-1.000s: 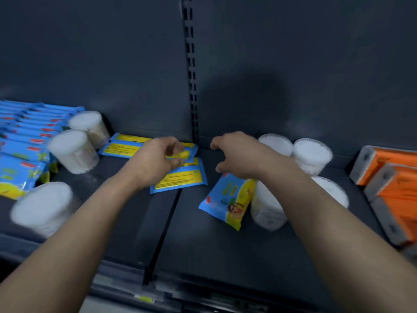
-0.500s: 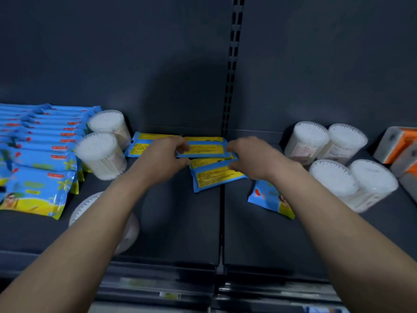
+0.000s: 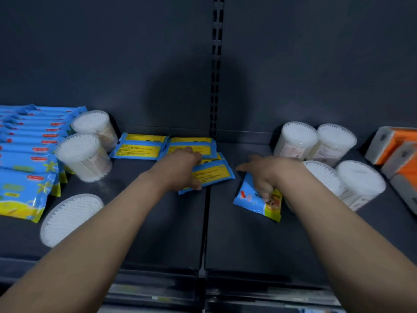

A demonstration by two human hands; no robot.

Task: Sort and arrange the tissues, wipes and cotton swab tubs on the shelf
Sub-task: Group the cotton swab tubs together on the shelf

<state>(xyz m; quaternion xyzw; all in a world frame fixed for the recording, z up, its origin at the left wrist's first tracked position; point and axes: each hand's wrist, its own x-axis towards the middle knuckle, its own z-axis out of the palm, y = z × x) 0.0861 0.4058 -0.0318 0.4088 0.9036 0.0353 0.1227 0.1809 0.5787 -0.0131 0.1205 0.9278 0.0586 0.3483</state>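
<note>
My left hand (image 3: 178,168) grips a small stack of blue wipe packs with yellow labels (image 3: 212,173) at the shelf's middle, thumb under the front edge. My right hand (image 3: 266,175) reaches down onto a blue and yellow wipe pack (image 3: 250,199) lying face up, its fingers curled on the pack's top; the grip is blurred. Two more label-up wipe packs (image 3: 140,149) lie flat at the back. Cotton swab tubs stand at the left (image 3: 81,157) and right (image 3: 295,141); one tub (image 3: 70,218) sits at the front left, partly behind my forearm.
A long row of upright blue wipe packs (image 3: 24,154) fills the left end. Orange and white tissue packs (image 3: 397,143) stand at the far right. The dark shelf board (image 3: 248,245) has a seam down its middle, below a slotted upright (image 3: 216,64).
My right hand left the labelled stack and dropped right onto the face-up wipe pack. My left hand slid forward over the stack and took hold of its front edge.
</note>
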